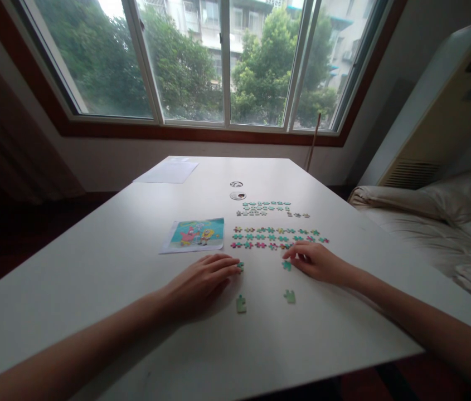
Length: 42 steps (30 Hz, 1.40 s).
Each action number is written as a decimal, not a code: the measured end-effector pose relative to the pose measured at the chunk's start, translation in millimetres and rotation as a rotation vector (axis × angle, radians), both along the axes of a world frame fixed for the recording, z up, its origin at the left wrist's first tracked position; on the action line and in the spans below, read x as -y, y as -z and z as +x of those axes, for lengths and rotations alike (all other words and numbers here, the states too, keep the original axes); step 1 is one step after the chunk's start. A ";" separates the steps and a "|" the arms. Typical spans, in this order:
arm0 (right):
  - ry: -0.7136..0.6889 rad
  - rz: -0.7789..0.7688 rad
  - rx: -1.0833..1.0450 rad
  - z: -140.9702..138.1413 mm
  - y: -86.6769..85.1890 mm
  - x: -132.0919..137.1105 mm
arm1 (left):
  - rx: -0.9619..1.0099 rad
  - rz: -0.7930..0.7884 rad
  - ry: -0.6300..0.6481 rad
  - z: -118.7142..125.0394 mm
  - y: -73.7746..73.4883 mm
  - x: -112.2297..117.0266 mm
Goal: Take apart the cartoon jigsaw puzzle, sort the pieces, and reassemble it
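My left hand (204,281) reaches in low over the white table (105,278), fingers together. Its fingertips are on a small green puzzle piece (241,267), which they partly cover. Across from it, my right hand (312,260) has its index finger reaching out and the other fingers bent. Just beside and below those fingertips lies a teal puzzle piece (286,266); any contact is hard to make out. Closer to me lie two pale green pieces, a left one (241,304) and a right one (289,296). Beyond the hands are rows of loose puzzle pieces (272,237).
A cartoon reference picture (195,234) lies left of the rows. Farther back are more puzzle pieces (266,204), two round discs (237,195) and a white sheet (166,172). A window (193,61) is behind the table, with a cream sofa (419,217) at right.
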State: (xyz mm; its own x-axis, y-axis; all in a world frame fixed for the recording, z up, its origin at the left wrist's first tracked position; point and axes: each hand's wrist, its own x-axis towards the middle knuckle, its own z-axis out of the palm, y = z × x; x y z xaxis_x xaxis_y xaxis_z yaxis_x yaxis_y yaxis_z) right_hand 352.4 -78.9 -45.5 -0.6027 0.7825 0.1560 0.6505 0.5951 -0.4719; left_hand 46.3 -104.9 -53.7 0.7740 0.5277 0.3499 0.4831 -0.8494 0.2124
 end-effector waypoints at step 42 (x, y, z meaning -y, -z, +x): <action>0.036 0.102 0.210 -30.9 -31.3 -151.4 | 0.033 -0.063 -0.015 -4.3 -5.4 -3.7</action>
